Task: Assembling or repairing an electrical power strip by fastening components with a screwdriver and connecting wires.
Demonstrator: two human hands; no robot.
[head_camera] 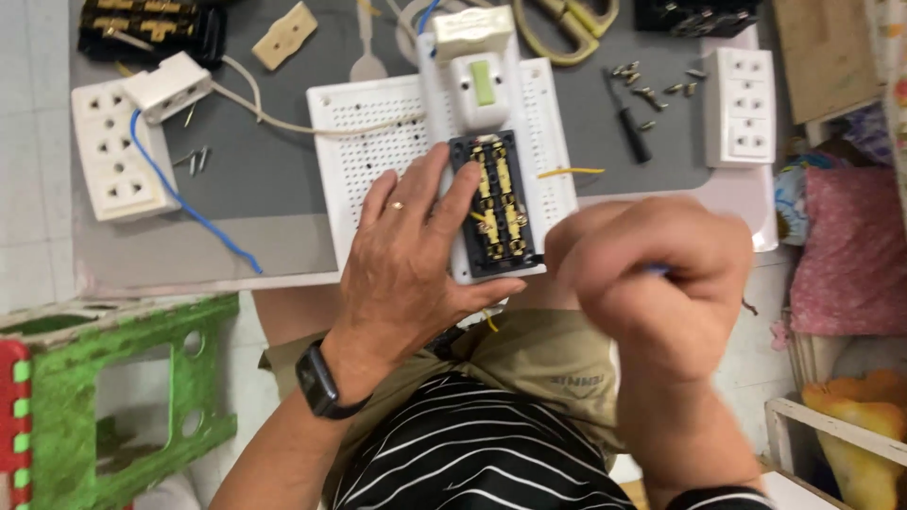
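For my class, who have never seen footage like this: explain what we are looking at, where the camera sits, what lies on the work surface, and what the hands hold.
There is one picture, taken by a camera worn on a person's head, looking down at their own two hands. The left hand, with a ring and a dark wristband, steadies an opened black socket block with brass contacts, lying on a white perforated board. The right hand is blurred and closed around a thin tool; only a bluish tip shows. On the grey mat lie white multi-socket outlets, a blue wire, loose screws, a small black screwdriver and yellow-handled scissors. A green stool stands lower left.
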